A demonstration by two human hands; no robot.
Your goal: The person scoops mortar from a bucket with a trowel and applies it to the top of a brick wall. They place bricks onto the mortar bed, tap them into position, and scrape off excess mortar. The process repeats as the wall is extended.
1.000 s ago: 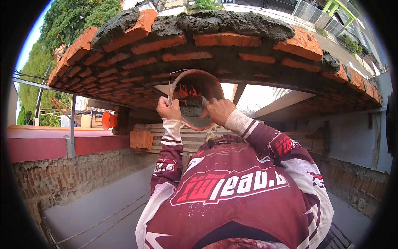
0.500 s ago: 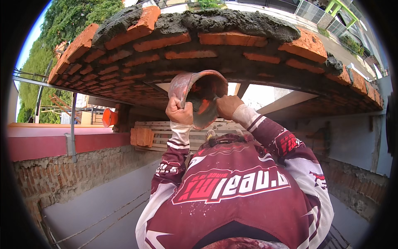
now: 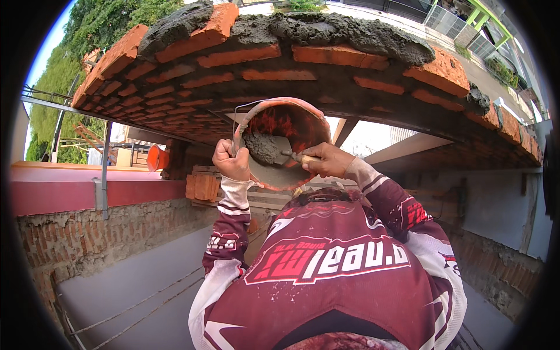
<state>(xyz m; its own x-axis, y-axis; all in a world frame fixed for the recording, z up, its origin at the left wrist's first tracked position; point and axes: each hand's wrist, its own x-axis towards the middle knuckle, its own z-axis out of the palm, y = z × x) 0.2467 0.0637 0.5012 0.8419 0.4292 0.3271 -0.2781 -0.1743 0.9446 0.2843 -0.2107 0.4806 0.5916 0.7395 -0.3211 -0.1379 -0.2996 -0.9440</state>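
Observation:
My left hand (image 3: pixel 234 160) is closed on the rim of an orange bucket (image 3: pixel 322 121), which is tilted so its mouth faces up toward me. Inside it, a trowel (image 3: pixel 286 149) carries a heap of wet grey mortar (image 3: pixel 263 148). The fingers of my right hand (image 3: pixel 330 160) wrap round the trowel's wooden handle. Just beyond the bucket rises a brick wall (image 3: pixel 280 75), its top course partly covered by a thick bed of mortar (image 3: pixel 356 32).
Stacked bricks (image 3: pixel 203 186) rest on wooden slats (image 3: pixel 265 199) below to the left. Another orange bucket (image 3: pixel 157 158) is farther left by a metal post (image 3: pixel 105 169). Single bricks (image 3: pixel 438 71) sit along the wall top. A street with a fence (image 3: pixel 446 23) lies beyond.
The bucket has turned more toward me, showing its inside. The trowel, hidden inside before, now shows with mortar on its blade. My left hand has shifted slightly left.

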